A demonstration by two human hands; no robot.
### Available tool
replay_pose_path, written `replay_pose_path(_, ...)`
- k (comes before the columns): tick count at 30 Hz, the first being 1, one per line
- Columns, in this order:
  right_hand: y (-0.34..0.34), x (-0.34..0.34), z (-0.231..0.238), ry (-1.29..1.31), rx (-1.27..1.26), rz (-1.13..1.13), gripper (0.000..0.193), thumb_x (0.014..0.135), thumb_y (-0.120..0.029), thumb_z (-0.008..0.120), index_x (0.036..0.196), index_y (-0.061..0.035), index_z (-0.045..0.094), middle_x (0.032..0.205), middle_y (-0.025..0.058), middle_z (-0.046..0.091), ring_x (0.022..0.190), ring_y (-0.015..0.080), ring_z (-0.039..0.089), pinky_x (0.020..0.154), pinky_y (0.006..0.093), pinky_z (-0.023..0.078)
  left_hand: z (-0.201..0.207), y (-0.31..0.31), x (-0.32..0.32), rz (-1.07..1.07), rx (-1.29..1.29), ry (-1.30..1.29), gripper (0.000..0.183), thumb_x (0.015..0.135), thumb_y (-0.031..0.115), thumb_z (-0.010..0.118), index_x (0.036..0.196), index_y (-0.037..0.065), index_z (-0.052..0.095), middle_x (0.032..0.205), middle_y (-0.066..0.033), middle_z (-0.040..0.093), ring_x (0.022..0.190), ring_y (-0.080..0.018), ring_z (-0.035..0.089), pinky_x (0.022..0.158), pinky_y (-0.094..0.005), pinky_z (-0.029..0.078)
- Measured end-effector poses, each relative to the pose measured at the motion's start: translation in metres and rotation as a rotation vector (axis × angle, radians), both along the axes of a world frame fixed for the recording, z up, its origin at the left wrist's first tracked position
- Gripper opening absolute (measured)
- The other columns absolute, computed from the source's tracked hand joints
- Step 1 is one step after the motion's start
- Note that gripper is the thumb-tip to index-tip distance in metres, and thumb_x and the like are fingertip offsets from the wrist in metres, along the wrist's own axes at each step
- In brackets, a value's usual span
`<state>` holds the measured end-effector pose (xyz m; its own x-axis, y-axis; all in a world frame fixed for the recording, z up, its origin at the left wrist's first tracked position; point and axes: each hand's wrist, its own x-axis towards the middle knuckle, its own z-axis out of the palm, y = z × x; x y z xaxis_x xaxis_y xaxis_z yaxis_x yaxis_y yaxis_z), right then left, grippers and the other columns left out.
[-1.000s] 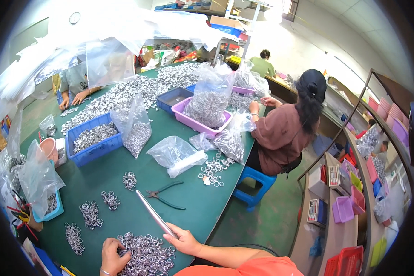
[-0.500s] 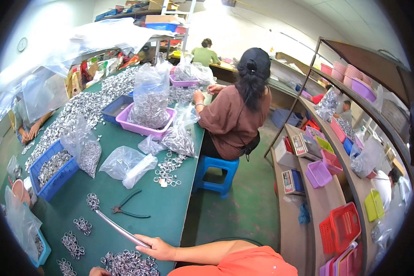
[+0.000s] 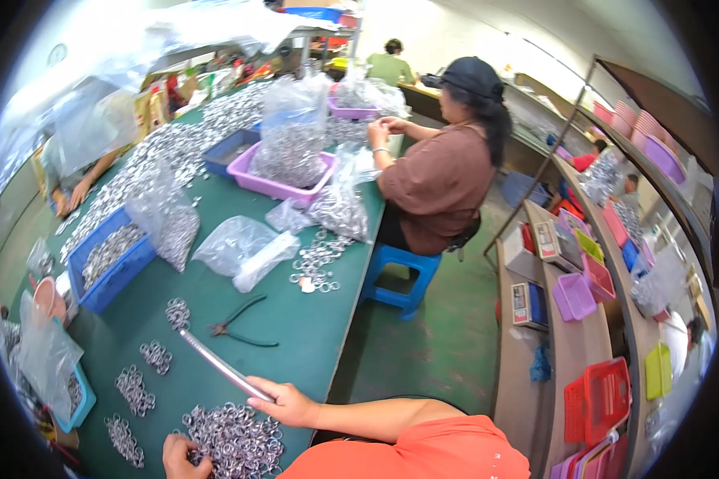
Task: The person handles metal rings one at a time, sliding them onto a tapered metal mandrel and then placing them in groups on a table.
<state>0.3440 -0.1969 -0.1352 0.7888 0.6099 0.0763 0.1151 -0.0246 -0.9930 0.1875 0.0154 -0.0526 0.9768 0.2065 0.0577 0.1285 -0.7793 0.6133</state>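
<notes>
My right hand (image 3: 295,405) is closed around the near end of a long, slim silvery rod (image 3: 224,363). The rod's far tip meets a small cluster of metal rings (image 3: 178,314) on the green table. My left hand (image 3: 185,459) is at the left edge of a large pile of loose metal rings (image 3: 236,439), its fingers curled. What sits between those fingers is hidden. Further small ring clusters lie in a slanting row, among them one cluster (image 3: 156,358) near the rod. Pliers with dark green handles (image 3: 244,324) lie beyond the rod.
A blue crate (image 3: 116,291) of metal parts stands left, beside clear bags (image 3: 244,247). Further off is a purple tray (image 3: 240,172) with a filled bag. A co-worker in brown (image 3: 443,164) sits on a blue stool (image 3: 403,279). Shelves (image 3: 591,319) with baskets line the right.
My left hand has come further into view and onto the edge of the ring pile. The rod stays in my right hand. The whole view has shifted; the co-worker's hands have come together.
</notes>
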Motion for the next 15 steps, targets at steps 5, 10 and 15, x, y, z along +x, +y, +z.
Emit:
replay_pose_path(5, 0.001, -0.007, 0.0, -0.062, 0.052, 0.003, 0.048, 0.087, -0.022, 0.06, 0.126, 0.0008, 0.044, 0.088, 0.0018, 0.058, 0.076, 0.0059, 0.051, 0.069, 0.021, 0.044, 0.001, -0.003, -0.024, 0.026, -0.055, -0.098, 0.023, 0.064, 0.001, 0.067, 0.085, 0.0, 0.057, 0.094, -0.0151, 0.056, 0.083, -0.0309, 0.056, 0.072, -0.0345, 0.047)
replay_pose_path(10, -0.002, -0.009, 0.008, -0.025, -0.015, 0.016, 0.049, 0.086, -0.022, 0.06, 0.126, 0.0011, 0.043, 0.083, -0.0001, 0.056, 0.072, 0.0039, 0.049, 0.065, 0.0199, 0.043, -0.008, -0.012, -0.03, 0.032, -0.001, -0.195, 0.017, 0.057, 0.002, 0.069, 0.073, 0.005, 0.064, 0.073, -0.0067, 0.061, 0.072, -0.0246, 0.057, 0.069, -0.0336, 0.045)
replay_pose_path(15, 0.001, -0.006, 0.001, 0.123, 0.055, 0.087, 0.047, 0.085, -0.016, 0.062, 0.125, 0.0028, 0.044, 0.104, 0.0027, 0.054, 0.094, 0.0089, 0.049, 0.083, 0.0239, 0.041, -0.003, -0.019, -0.039, 0.06, -0.075, -0.102, 0.03, 0.062, 0.005, 0.071, 0.091, 0.004, 0.063, 0.077, -0.011, 0.06, 0.07, -0.0272, 0.056, 0.065, -0.0339, 0.045)
